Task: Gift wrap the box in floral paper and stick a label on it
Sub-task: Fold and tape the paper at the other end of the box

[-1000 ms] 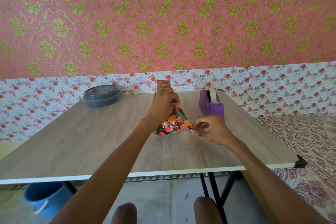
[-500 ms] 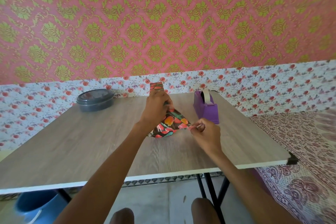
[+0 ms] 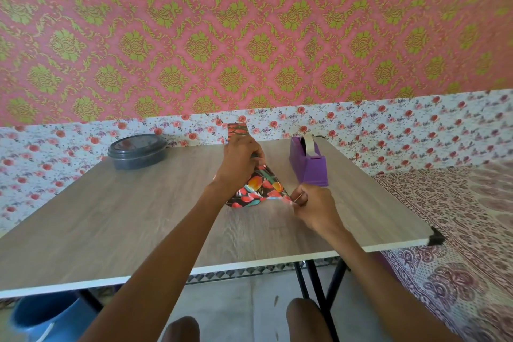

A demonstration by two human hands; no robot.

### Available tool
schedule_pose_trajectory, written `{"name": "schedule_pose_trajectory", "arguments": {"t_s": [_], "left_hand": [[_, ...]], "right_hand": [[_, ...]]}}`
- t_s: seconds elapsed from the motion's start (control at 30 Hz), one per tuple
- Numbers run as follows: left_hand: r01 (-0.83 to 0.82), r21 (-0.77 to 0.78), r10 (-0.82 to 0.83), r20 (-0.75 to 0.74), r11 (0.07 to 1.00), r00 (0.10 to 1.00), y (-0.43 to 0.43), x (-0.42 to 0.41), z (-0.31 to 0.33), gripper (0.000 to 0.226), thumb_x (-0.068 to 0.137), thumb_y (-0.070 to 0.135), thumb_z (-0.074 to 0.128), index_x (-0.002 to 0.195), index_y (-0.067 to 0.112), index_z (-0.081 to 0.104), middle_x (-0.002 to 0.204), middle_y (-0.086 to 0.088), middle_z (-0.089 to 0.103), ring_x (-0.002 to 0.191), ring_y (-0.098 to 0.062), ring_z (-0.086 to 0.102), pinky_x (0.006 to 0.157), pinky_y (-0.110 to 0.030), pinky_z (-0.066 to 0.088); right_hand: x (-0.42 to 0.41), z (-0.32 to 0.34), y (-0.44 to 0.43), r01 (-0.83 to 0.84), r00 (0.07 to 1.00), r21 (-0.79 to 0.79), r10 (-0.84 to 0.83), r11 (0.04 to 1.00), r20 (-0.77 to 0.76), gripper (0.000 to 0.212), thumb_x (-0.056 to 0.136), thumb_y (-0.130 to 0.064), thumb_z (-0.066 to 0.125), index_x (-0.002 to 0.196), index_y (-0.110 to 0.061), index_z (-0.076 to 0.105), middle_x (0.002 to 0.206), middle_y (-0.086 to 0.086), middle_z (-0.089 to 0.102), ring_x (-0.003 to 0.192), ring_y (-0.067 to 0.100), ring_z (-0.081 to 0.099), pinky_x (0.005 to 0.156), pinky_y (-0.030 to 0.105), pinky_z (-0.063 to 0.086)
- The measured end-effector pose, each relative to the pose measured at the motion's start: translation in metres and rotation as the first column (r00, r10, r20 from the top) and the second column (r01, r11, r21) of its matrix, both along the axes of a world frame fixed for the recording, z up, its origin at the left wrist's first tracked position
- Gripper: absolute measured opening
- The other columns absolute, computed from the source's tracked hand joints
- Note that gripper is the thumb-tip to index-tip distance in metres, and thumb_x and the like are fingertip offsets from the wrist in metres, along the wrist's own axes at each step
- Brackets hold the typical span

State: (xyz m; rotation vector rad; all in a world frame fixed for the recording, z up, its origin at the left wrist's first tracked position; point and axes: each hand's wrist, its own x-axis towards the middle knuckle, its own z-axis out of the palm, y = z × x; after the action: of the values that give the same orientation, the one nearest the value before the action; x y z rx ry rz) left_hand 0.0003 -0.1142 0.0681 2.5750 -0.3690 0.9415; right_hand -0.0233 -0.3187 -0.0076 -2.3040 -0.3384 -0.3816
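Note:
A box wrapped in dark floral paper (image 3: 258, 189) stands on end in the middle of the wooden table (image 3: 138, 216). Its top end (image 3: 237, 129) sticks up above my left hand (image 3: 240, 158), which grips the upper part of the box. The lower end of the paper spreads out into a triangular flap. My right hand (image 3: 312, 207) pinches the right tip of that flap just above the table. The box itself is hidden under the paper.
A purple tape dispenser (image 3: 308, 161) stands just right of the box, close behind my right hand. A dark lidded round container (image 3: 137, 151) sits at the table's back left. A blue bucket (image 3: 41, 316) is under the table's left; a patterned bedspread (image 3: 458, 230) lies right.
My right hand has slid up and in along the flap's tip, staying pinched on it. My left hand keeps its grip on the box. The camera has tilted slightly.

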Motion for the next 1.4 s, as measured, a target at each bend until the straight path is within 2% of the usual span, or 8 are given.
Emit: {"name": "schedule_pose_trajectory", "arguments": {"t_s": [0.2, 0.43, 0.6, 0.87, 1.0, 1.13, 1.23, 1.4], "left_hand": [[-0.011, 0.009, 0.011, -0.009, 1.0, 1.0, -0.003, 0.001, 0.0, 0.021, 0.074, 0.001, 0.076, 0.068, 0.02, 0.071, 0.083, 0.004, 0.067, 0.095, -0.025, 0.056, 0.086, -0.048, 0.047], [-0.01, 0.008, 0.01, -0.011, 1.0, 1.0, -0.005, -0.001, 0.001, 0.02, 0.071, 0.0, 0.078, 0.066, 0.018, 0.071, 0.081, 0.001, 0.067, 0.092, -0.027, 0.057, 0.085, -0.048, 0.048], [-0.002, 0.017, 0.002, -0.013, 1.0, 1.0, -0.004, -0.002, 0.001, 0.015, 0.072, 0.006, 0.078, 0.067, 0.019, 0.072, 0.082, 0.003, 0.067, 0.095, -0.027, 0.056, 0.084, -0.048, 0.047], [0.076, 0.038, -0.077, 0.021, 0.996, 0.997, 0.0, -0.003, 0.001, 0.017, 0.079, 0.002, 0.073, 0.088, 0.016, 0.072, 0.094, -0.002, 0.068, 0.098, -0.026, 0.056, 0.086, -0.045, 0.048], [0.14, 0.009, -0.141, 0.017, 0.99, 0.99, 0.004, -0.011, 0.001, 0.036, 0.083, -0.006, 0.066, 0.113, 0.013, 0.068, 0.122, -0.006, 0.062, 0.114, -0.023, 0.054, 0.095, -0.023, 0.042], [0.186, -0.167, -0.174, 0.084, 0.968, 0.981, 0.01, -0.027, -0.002, 0.047, 0.087, -0.013, 0.056, 0.127, 0.011, 0.059, 0.135, -0.004, 0.053, 0.119, -0.01, 0.049, 0.095, 0.0, 0.033], [0.016, -0.383, 0.006, 0.057, 0.924, 0.998, 0.019, -0.035, -0.003, 0.042, 0.091, 0.006, 0.065, 0.13, 0.013, 0.055, 0.129, -0.001, 0.049, 0.104, -0.007, 0.049, 0.086, -0.007, 0.036], [-0.09, -0.601, 0.101, -0.015, 0.794, 0.995, 0.04, -0.029, -0.003, 0.036, 0.084, 0.028, 0.076, 0.111, 0.021, 0.053, 0.12, -0.003, 0.055, 0.1, -0.009, 0.055, 0.083, -0.016, 0.045]], "right_hand": [[0.018, 0.042, -0.029, -0.309, 0.907, -0.341, 0.168, 0.888, -0.385, 0.043, 0.081, -0.005, 0.074, 0.12, -0.021, 0.066, 0.116, -0.006, 0.064, 0.107, 0.013, 0.062, 0.092, 0.027, 0.051], [0.027, 0.041, 0.003, -0.371, 0.911, -0.005, 0.363, 0.929, -0.195, 0.024, 0.091, -0.026, 0.069, 0.108, -0.011, 0.073, 0.098, 0.003, 0.074, 0.095, 0.017, 0.069, 0.083, 0.032, 0.053], [0.028, 0.03, 0.016, -0.288, 0.954, -0.01, 0.286, 0.958, -0.086, 0.017, 0.077, -0.019, 0.083, 0.088, -0.009, 0.075, 0.077, -0.001, 0.072, 0.068, 0.003, 0.065, 0.059, 0.012, 0.046], [0.029, 0.021, 0.01, -0.228, 0.973, -0.09, 0.223, 0.969, -0.065, 0.021, 0.072, -0.014, 0.086, 0.089, -0.012, 0.075, 0.078, 0.0, 0.073, 0.07, 0.008, 0.067, 0.066, 0.026, 0.056], [0.03, 0.026, 0.009, -0.196, 0.98, -0.182, 0.19, 0.964, -0.051, 0.017, 0.076, -0.013, 0.082, 0.09, -0.012, 0.073, 0.079, -0.001, 0.07, 0.077, 0.014, 0.068, 0.065, 0.027, 0.053], [0.039, 0.045, 0.007, -0.258, 0.964, -0.328, 0.219, 0.909, -0.151, 0.037, 0.08, -0.021, 0.079, 0.114, -0.013, 0.068, 0.107, 0.0, 0.07, 0.1, 0.017, 0.066, 0.082, 0.025, 0.051], [0.04, 0.067, 0.016, -0.394, 0.914, -0.144, 0.371, 0.908, -0.163, 0.04, 0.089, -0.028, 0.071, 0.126, -0.016, 0.062, 0.119, -0.007, 0.064, 0.109, 0.009, 0.059, 0.087, 0.019, 0.047], [0.046, 0.081, 0.056, -0.289, 0.95, 0.016, 0.285, 0.957, 0.125, 0.033, 0.094, -0.036, 0.06, 0.093, -0.005, 0.072, 0.09, 0.008, 0.073, 0.087, 0.021, 0.068, 0.083, 0.038, 0.051]]}}
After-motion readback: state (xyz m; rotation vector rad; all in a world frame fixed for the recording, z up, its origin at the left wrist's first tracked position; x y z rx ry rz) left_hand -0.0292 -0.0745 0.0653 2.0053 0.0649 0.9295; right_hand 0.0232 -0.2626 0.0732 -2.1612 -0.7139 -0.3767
